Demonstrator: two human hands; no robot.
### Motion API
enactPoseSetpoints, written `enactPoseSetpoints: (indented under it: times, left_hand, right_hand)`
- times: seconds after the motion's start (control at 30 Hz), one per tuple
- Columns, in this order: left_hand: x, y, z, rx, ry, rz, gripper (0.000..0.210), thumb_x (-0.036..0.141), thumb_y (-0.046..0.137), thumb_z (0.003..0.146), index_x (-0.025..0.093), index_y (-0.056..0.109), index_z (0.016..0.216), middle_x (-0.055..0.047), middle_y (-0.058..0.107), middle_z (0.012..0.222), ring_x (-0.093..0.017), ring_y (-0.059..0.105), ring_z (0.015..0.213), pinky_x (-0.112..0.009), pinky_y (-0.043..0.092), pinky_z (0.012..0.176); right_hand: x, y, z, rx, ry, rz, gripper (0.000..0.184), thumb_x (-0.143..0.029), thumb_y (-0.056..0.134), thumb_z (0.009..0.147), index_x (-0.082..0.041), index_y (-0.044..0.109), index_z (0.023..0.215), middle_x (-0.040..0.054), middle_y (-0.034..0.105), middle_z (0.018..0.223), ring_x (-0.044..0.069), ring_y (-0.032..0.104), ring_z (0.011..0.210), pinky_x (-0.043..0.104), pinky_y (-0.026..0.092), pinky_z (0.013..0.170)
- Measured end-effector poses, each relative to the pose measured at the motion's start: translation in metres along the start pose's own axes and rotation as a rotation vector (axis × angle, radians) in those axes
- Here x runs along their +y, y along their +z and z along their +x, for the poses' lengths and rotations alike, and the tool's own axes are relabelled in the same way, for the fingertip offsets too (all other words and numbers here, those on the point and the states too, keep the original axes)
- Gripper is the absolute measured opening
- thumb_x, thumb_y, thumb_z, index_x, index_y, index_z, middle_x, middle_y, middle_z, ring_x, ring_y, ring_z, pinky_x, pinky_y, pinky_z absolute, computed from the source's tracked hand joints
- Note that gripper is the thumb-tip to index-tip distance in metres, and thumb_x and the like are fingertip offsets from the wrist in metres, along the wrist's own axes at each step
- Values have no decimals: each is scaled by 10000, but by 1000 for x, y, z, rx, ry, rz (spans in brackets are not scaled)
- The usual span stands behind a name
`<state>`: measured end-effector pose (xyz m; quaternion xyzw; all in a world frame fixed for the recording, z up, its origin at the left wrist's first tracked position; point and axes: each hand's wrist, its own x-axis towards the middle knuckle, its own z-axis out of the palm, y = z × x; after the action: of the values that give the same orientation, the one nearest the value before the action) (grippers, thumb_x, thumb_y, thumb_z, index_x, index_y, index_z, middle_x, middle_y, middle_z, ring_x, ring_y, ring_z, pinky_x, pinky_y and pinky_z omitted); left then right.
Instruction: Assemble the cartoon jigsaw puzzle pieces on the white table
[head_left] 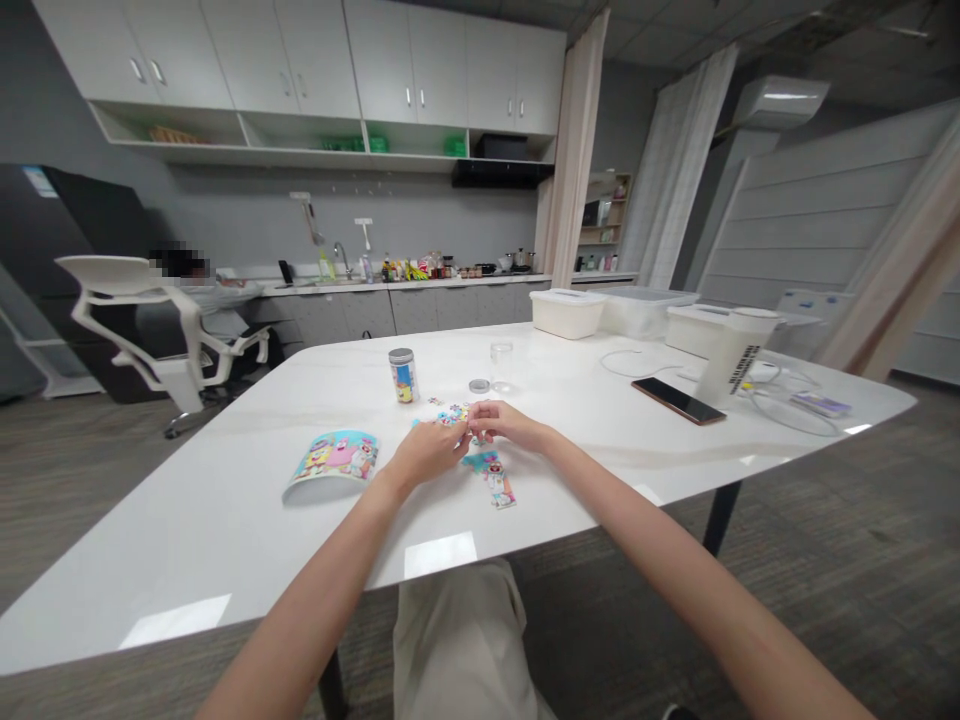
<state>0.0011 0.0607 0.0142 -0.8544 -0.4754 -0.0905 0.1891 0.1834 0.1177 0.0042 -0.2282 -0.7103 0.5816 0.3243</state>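
Observation:
My left hand [433,450] is closed, its fingertips meeting those of my right hand [496,420] above the white table. The right fingers are bent into a pinch; whatever either hand holds is hidden between them. Loose jigsaw puzzle pieces [453,413] lie in a small colourful heap just behind the hands. Close in front, a joined strip of puzzle [496,482] shows a cartoon figure on blue. A curved picture sheet [337,458] with cartoon characters rests left of my left hand.
Behind the hands stand a printed can [403,376] with a grey lid, a clear jar [502,366] and a loose round lid [478,386]. On the right are a phone [678,399], a tall white cup [727,360], cables and white bins [568,314]. A person sits at far left.

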Motion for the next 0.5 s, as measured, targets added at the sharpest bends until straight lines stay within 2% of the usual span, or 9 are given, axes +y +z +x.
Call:
enactPoseSetpoints:
  times: [0.1,0.2,0.3,0.4,0.5]
  left_hand:
    - [-2,1,0,-10,-28,-12,338,370,337,943,170,597,1023,-120,705,784,-267,680,730,-340,479,653]
    - [-8,0,-1,-30,-77,-6,351,397,336,940,171,596,1004,-116,694,756,-272,673,726,-344,473,650]
    - [-16,-1,-4,-70,-148,-4,319,373,359,927,165,595,982,-121,679,790,-275,664,756,-353,476,665]
    - [-26,2,-6,-10,-232,3,270,315,383,909,148,578,992,-154,645,978,-273,632,923,-348,488,726]
    - [-35,14,-8,65,-241,-7,307,304,376,916,137,539,1115,-170,567,1210,-251,529,1150,-339,447,901]
  right_hand:
    - [4,-5,3,93,31,-86,175,-308,665,725,-160,585,774,3,609,703,111,567,618,209,415,517]
    - [10,-17,5,241,68,-349,48,-183,577,738,-159,595,775,20,637,738,124,596,648,218,439,545]
    - [16,-29,2,328,81,-485,100,-59,581,660,-150,604,694,19,629,686,124,579,639,220,426,580]
    - [20,-37,-1,366,100,-569,189,-10,589,620,-145,633,745,6,621,631,128,562,600,232,413,592]
    - [20,-37,-3,344,127,-622,223,-3,574,633,-138,659,789,16,644,635,135,573,593,237,414,600]
